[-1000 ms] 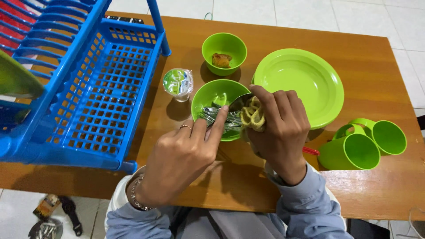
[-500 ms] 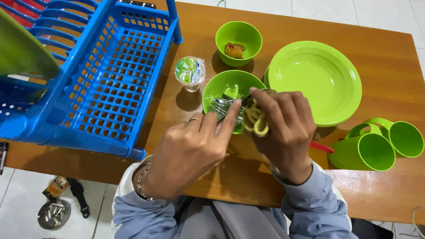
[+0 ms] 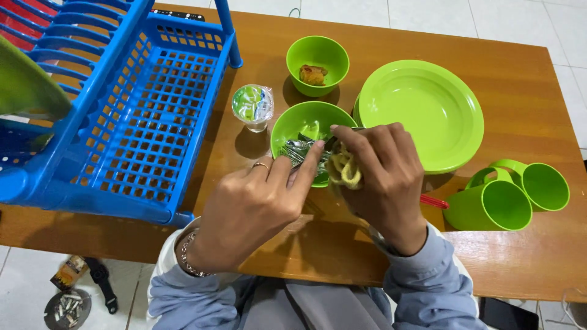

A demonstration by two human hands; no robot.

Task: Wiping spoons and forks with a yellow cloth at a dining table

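Hands are meeting over the near green bowl [image 3: 306, 122]: left hand [image 3: 257, 205] is pinching the cutlery [image 3: 299, 150] steady so right hand [image 3: 382, 174], fingers clamped around a yellowish scrubber [image 3: 343, 168], is rubbing it.

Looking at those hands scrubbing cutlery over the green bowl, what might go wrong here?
1. The left hand pinches a bundle of cutlery over the near bowl; a piece may slip out and clatter down.
2. The right hand rubs with a yellow scrubber close to the big plate, which it might nudge.
3. The sealed water cup stands near the left hand and might tip.
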